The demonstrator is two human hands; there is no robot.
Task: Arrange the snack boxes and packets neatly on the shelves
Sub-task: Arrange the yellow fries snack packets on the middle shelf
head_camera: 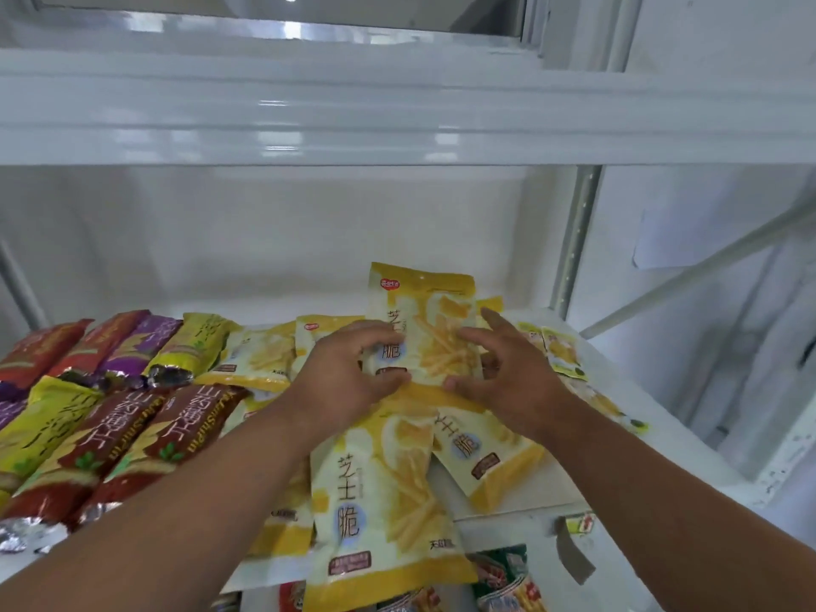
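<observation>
A: Which step is this?

B: Squaring up the yellow packet [424,329] on the white shelf [653,417]. The left hand [349,373] and right hand [508,368] pinch its lower edge, fingers curled.

A: Next?

B: Probably laying it flat, aligned with the loose yellow packets below, beside the red packets [145,439].

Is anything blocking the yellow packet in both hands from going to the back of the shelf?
Nothing visible does. The left hand and right hand hold the yellow packet from both sides, and the white shelf behind it shows bare up to the back wall.
</observation>
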